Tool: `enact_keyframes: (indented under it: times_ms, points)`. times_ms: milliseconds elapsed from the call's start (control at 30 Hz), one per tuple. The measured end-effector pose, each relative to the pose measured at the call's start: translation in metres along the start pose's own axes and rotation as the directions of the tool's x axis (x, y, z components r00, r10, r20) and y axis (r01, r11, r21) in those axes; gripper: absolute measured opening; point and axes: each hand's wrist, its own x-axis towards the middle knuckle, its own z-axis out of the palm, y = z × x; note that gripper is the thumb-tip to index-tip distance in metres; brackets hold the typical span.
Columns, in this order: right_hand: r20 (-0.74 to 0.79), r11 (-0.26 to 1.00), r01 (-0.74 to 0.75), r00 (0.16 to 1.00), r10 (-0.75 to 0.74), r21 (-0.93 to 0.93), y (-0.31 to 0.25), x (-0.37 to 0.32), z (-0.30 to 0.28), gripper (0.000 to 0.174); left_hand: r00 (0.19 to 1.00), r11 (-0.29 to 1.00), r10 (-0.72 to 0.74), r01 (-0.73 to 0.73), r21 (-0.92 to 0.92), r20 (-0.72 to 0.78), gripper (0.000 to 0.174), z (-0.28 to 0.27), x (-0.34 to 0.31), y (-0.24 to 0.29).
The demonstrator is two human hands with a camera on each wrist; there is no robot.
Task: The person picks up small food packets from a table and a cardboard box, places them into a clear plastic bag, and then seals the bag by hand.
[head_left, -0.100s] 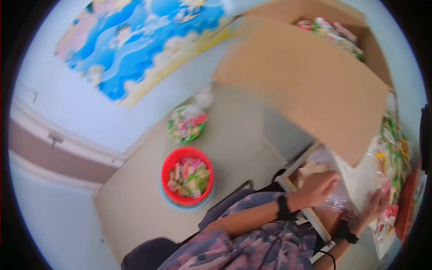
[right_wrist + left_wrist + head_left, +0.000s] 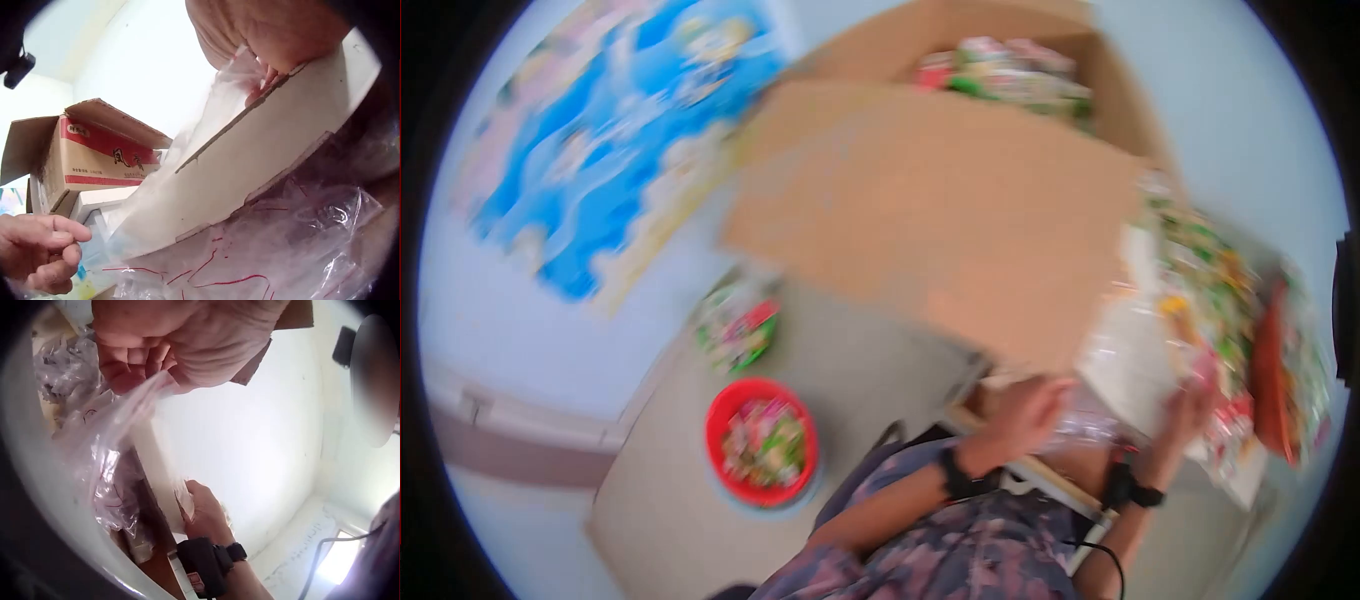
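Right hand [image 2: 269, 31], fingers bent, pinching a clear bag [image 2: 215, 103] over the counter's [image 2: 269, 150] edge.
Left hand [image 2: 40, 253] curled nearly closed; cannot tell whether it grips plastic. Right wrist view alone: red-banded carton [image 2: 109, 153] lettering, 凤 legible, small print blurred. Head view alone: red basin [image 2: 716, 445] holding packets [image 2: 762, 445].
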Motion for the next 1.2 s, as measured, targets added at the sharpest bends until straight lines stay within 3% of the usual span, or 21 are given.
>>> enact_keyframes:
  times_ms: [33, 100, 167, 267, 367, 500, 600, 633, 733, 767, 867, 900, 1067, 1200]
  points:
    - [-0.015, 0.987, -0.132, 0.991, 0.134, 0.095, -0.031, -0.065, 0.033, 0.051, 0.976, 0.982, -0.168, 0.155, 0.104, 0.137, 0.02, -0.046, -0.026, -0.002]
    - [-0.028, 0.955, -0.288, 0.956, 0.29, 0.076, -0.017, -0.094, 0.04, 0.056, 0.977, 0.984, -0.167, 0.157, 0.082, 0.132, 0.019, -0.071, -0.026, 0.02]
    - [-0.019, 0.949, -0.29, 0.956, 0.294, 0.124, -0.01, -0.092, 0.038, 0.048, 0.962, 0.973, -0.23, 0.225, 0.048, 0.144, 0.019, -0.063, -0.022, 0.022]
    - [-0.032, 0.934, -0.322, 0.943, 0.331, 0.158, -0.007, -0.086, 0.037, 0.051, 0.991, 0.992, -0.062, 0.048, 0.118, 0.121, 0.017, -0.038, -0.005, 0.041]
    - [-0.023, 0.932, -0.324, 0.943, 0.332, 0.163, -0.013, -0.086, 0.034, 0.053, 0.971, 0.956, 0.207, -0.227, 0.188, 0.118, 0.021, -0.02, 0.02, 0.056]
    - [0.003, 0.933, -0.329, 0.943, 0.332, 0.146, -0.01, -0.088, 0.036, 0.055, 0.952, 0.891, 0.155, -0.251, 0.379, 0.265, 0.026, -0.005, 0.049, 0.047]
    - [0.01, 0.921, -0.345, 0.937, 0.349, 0.179, -0.014, -0.085, 0.037, 0.057, 0.926, 0.69, 0.095, -0.326, 0.647, 0.365, 0.031, -0.009, 0.062, 0.011]
    - [0.012, 0.932, -0.337, 0.941, 0.339, 0.134, -0.013, -0.084, 0.036, 0.058, 0.928, 0.67, 0.024, -0.292, 0.683, 0.373, 0.036, -0.013, 0.064, 0.012]
    - [-0.002, 0.961, -0.276, 0.961, 0.276, 0.022, -0.005, -0.085, 0.038, 0.058, 0.92, 0.592, 0.05, -0.341, 0.73, 0.389, 0.036, -0.016, 0.066, 0.012]
    - [0.024, 0.95, -0.309, 0.951, 0.308, 0.037, -0.009, -0.086, 0.034, 0.054, 0.919, 0.591, 0.02, -0.328, 0.737, 0.394, 0.038, -0.015, 0.065, 0.013]
    - [-0.017, 0.979, -0.192, 0.981, 0.193, 0.073, -0.009, -0.097, 0.027, 0.048, 0.916, 0.582, 0.035, -0.344, 0.737, 0.4, 0.036, -0.013, 0.063, 0.015]
    - [-0.053, 0.975, -0.196, 0.978, 0.202, 0.101, -0.012, -0.101, 0.021, 0.038, 0.92, 0.607, 0.061, -0.342, 0.718, 0.387, 0.035, -0.013, 0.062, 0.016]
    - [-0.213, 0.985, -0.106, 0.974, 0.076, -0.135, -0.026, -0.084, -0.035, 0.023, 0.915, 0.74, 0.14, -0.351, 0.574, 0.379, 0.032, 0.0, 0.055, 0.036]
    - [-0.133, 0.84, -0.036, 0.99, -0.043, -0.542, -0.019, -0.056, -0.07, 0.028, 0.887, 0.834, 0.121, -0.334, 0.439, 0.446, 0.035, 0.03, 0.037, 0.061]
